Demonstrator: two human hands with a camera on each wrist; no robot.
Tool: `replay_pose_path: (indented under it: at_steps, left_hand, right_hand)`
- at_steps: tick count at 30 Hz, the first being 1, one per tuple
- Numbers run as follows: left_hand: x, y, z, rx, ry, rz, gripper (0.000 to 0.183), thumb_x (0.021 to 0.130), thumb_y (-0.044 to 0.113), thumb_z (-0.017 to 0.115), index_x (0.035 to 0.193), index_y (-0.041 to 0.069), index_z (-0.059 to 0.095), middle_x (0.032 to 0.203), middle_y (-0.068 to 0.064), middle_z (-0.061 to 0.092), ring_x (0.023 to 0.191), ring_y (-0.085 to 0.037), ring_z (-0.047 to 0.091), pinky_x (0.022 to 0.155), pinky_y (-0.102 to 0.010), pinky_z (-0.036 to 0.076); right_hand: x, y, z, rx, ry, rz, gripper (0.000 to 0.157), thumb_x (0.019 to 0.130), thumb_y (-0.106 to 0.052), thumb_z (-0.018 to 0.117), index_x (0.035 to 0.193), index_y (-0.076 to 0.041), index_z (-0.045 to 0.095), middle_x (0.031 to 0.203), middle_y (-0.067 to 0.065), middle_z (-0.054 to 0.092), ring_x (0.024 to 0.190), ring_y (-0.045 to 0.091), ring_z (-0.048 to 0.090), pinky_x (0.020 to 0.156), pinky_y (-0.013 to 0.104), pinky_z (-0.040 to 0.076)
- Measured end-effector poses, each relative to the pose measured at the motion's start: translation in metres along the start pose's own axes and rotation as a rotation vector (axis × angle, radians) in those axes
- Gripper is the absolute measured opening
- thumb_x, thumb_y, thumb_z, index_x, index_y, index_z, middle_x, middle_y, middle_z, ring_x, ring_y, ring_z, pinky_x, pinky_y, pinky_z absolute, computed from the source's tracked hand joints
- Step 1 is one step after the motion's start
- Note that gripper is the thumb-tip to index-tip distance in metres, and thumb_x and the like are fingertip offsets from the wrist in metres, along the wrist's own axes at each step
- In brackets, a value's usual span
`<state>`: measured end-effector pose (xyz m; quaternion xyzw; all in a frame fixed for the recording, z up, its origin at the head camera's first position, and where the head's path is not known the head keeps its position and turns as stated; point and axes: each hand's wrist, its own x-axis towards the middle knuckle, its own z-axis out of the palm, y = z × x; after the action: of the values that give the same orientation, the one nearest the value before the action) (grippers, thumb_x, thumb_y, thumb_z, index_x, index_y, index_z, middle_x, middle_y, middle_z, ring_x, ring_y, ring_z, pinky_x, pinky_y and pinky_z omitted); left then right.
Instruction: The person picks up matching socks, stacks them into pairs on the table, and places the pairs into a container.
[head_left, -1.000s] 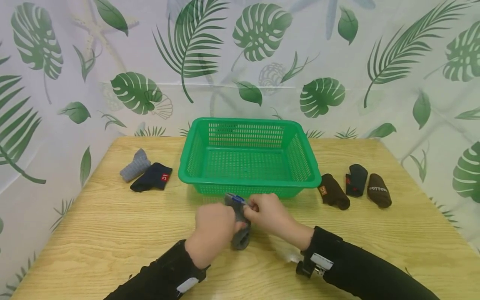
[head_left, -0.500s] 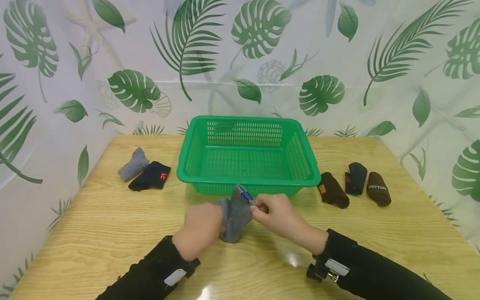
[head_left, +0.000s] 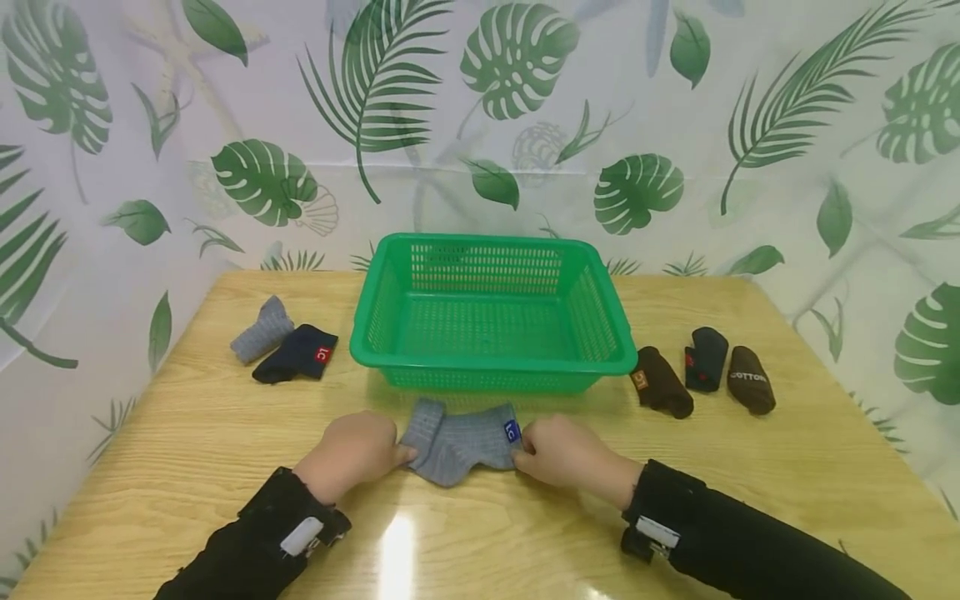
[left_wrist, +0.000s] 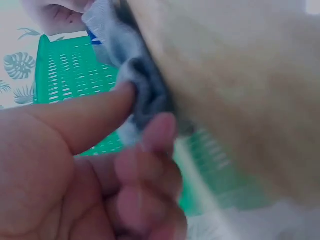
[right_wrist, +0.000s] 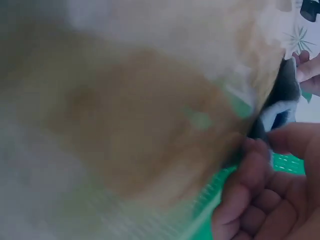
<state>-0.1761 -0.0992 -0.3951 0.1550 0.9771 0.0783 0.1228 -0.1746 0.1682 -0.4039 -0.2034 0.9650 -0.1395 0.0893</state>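
Note:
A grey sock (head_left: 461,442) with a blue label lies stretched sideways on the table in front of the basket. At its left end, my left hand (head_left: 358,450) pinches the fabric; the left wrist view shows the thumb and fingertips around a bunched grey fold (left_wrist: 145,90). My right hand (head_left: 566,454) pinches the other end by the blue label. In the right wrist view, thumb and forefinger meet at the sock's open edge (right_wrist: 280,112).
Just behind the sock stands a green plastic basket (head_left: 491,365). Rolled socks lie on both sides: a grey one (head_left: 262,331) and a navy one (head_left: 297,353) at left, a brown one (head_left: 662,383), a dark one (head_left: 707,358) and a "COTTON" one (head_left: 750,381) at right.
The grey sock has gone from bunched and upright between the hands to spread out flat on the table. The left hand has moved left and the right hand slightly right and down.

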Motion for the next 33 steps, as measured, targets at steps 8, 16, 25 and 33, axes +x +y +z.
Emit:
replay_pose_path:
  at_steps: [8,16,25,33]
  left_hand:
    - [0.003,0.025,-0.007,0.145,0.243,0.0,0.049,0.082,0.048,0.073,0.057,0.012,0.051,0.057,0.0,0.049,0.053,-0.016,0.053,0.044,-0.035,0.045]
    - [0.013,0.054,0.014,0.397,0.316,0.069,0.042,0.082,0.037,0.074,0.055,0.013,0.053,0.055,0.002,0.052,0.052,-0.012,0.056,0.046,-0.03,0.047]
    - [0.019,0.059,0.012,0.462,0.196,-0.09,0.023,0.086,0.018,0.068,0.066,0.008,0.062,0.066,-0.003,0.06,0.063,-0.014,0.06,0.058,-0.033,0.052]
    - [0.017,0.018,-0.01,0.168,0.103,-0.049,0.027,0.09,0.021,0.067,0.068,0.007,0.059,0.066,-0.005,0.056,0.061,-0.019,0.056,0.055,-0.037,0.051]
  right_hand:
    - [0.009,-0.013,-0.01,-0.316,0.173,-0.085,0.045,0.088,-0.028,0.067,0.054,-0.015,0.041,0.053,0.001,0.045,0.05,0.019,0.051,0.045,0.041,0.046]
    - [0.018,-0.029,0.001,-0.382,0.037,-0.208,0.043,0.085,-0.036,0.071,0.057,-0.013,0.046,0.055,0.0,0.049,0.051,0.017,0.053,0.047,0.039,0.049]
    - [0.025,-0.026,0.002,-0.396,-0.026,-0.255,0.043,0.084,-0.038,0.073,0.06,-0.014,0.046,0.058,0.0,0.051,0.052,0.015,0.053,0.051,0.037,0.051]
    - [0.021,-0.004,-0.01,-0.325,-0.088,-0.248,0.038,0.082,-0.033,0.075,0.064,-0.014,0.049,0.059,-0.004,0.047,0.052,0.012,0.046,0.05,0.034,0.047]
